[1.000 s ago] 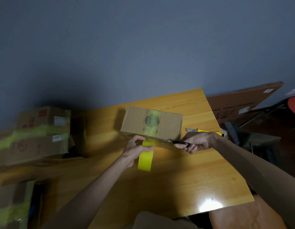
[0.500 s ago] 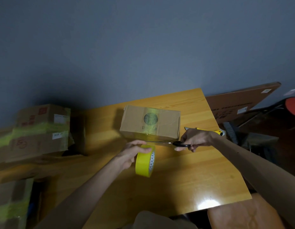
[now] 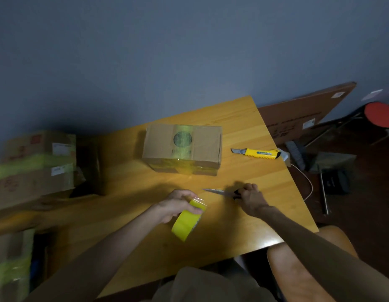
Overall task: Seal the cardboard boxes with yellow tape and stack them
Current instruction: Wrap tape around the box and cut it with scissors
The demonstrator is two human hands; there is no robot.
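A cardboard box with a strip of yellow tape over its top and front stands on the wooden table. Nearer to me, my left hand holds a roll of yellow tape just above the table, a short loose end sticking up by my fingers. My right hand grips the dark handles of a pair of scissors, blades closed and pointing left, low over the table. Both hands are well in front of the box and apart from it.
A yellow utility knife lies right of the box. Taped cardboard boxes are stacked at the left, another lower left. A large flat carton leans on the wall at right, near a red stool.
Both hands have drawn back from the box toward me. The tape roll, which was at the box's front edge, came away with my left hand; the scissors moved down to the table.
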